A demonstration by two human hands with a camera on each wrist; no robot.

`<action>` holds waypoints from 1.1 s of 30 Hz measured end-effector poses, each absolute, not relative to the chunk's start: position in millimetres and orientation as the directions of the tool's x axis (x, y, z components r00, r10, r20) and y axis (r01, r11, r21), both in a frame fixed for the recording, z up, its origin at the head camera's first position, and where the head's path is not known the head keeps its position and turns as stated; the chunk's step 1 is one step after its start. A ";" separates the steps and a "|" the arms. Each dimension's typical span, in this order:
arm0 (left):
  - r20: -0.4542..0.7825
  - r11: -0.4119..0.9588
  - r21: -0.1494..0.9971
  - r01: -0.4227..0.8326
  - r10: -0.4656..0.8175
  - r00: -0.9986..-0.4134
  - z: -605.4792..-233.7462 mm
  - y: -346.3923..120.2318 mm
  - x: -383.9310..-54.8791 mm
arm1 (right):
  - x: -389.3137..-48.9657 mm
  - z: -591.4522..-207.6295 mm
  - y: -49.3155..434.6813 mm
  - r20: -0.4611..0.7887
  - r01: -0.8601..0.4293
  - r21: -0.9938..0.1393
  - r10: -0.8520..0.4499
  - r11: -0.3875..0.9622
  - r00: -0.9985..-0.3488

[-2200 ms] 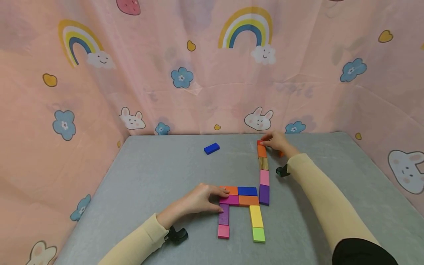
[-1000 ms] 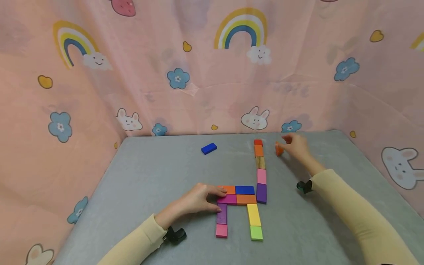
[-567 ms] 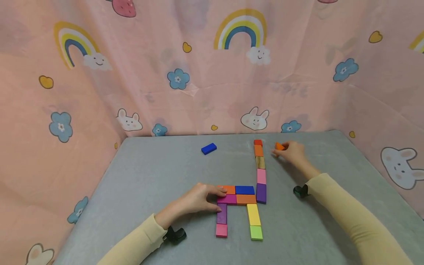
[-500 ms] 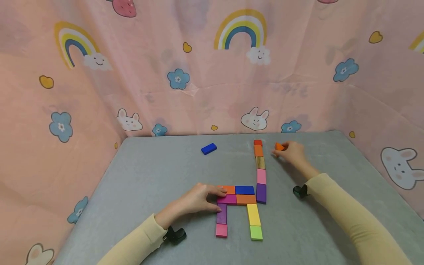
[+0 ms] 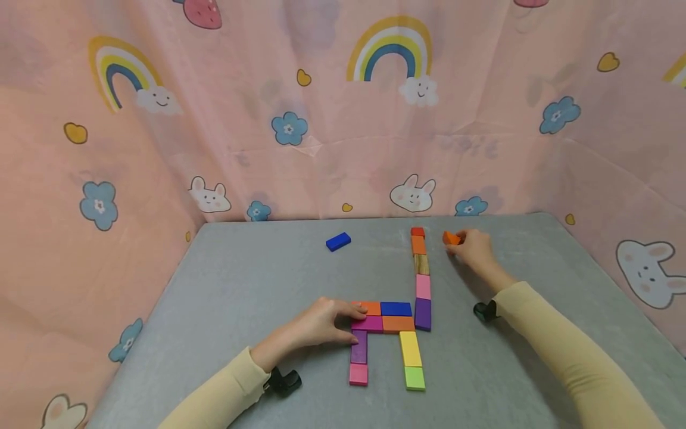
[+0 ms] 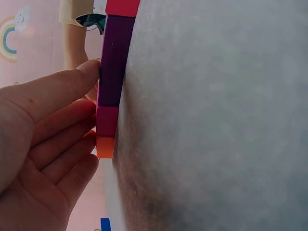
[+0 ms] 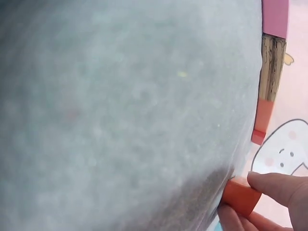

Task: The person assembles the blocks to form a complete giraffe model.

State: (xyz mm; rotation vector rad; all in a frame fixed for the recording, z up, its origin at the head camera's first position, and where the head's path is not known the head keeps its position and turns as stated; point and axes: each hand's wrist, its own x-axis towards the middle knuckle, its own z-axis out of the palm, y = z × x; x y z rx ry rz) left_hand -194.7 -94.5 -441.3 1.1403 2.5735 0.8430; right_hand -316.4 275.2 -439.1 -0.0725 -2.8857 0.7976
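My right hand [image 5: 477, 250] pinches a small orange block [image 5: 451, 238] between thumb and fingers, right of the column's far end. In the right wrist view, the orange block [image 7: 241, 195] is close to the table, partly covered by the fingertips. My left hand [image 5: 324, 323] rests with extended fingers on the assembled blocks, touching the magenta block [image 5: 370, 323] and the purple block [image 5: 359, 348]. In the left wrist view, the left hand's [image 6: 53, 125] fingertips lie against the dark purple block [image 6: 114, 62] and its neighbours, gripping none of them.
A column runs away from me: violet block [image 5: 423, 314], pink block [image 5: 423, 286], wood-patterned block [image 5: 421, 264], orange block, red block [image 5: 417, 231]. Yellow [image 5: 410, 348] and green [image 5: 414, 378] blocks extend toward me. A loose blue block [image 5: 338, 241] lies at the back of the grey table [image 5: 257, 268].
My right hand has left the column's red end, moved right and taken hold of the orange block, which has turned in its fingers. The left hand has stayed on the blocks.
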 end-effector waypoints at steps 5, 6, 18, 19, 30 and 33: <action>0.042 0.538 0.579 0.612 0.730 -0.682 -441.2 -94.4 -194.3 | -314.3 -437.4 276.9 0.142 0.006 -0.543 0.099 0.839 -0.985; 0.046 0.535 0.579 0.615 0.732 -0.680 -441.6 -94.6 -194.5 | -314.2 -437.3 277.7 0.147 0.003 -0.548 0.099 0.837 -0.984; 0.070 0.513 0.584 0.629 0.740 -0.668 -440.0 -95.0 -194.5 | -315.3 -424.9 281.3 0.200 -0.065 -0.586 0.066 0.808 -0.978; 0.068 0.515 0.583 0.628 0.740 -0.669 -439.9 -95.1 -194.4 | -316.4 -423.6 280.9 0.214 -0.078 -0.578 0.058 0.813 -0.975; 0.062 0.517 0.587 0.623 0.738 -0.672 -439.9 -95.4 -194.1 | -333.8 -419.0 275.2 0.230 -0.135 -0.556 -0.004 0.820 -0.973; 0.075 0.510 0.582 0.634 0.742 -0.666 -440.8 -95.5 -194.8 | -337.4 -420.2 272.7 0.208 -0.126 -0.559 -0.008 0.819 -0.978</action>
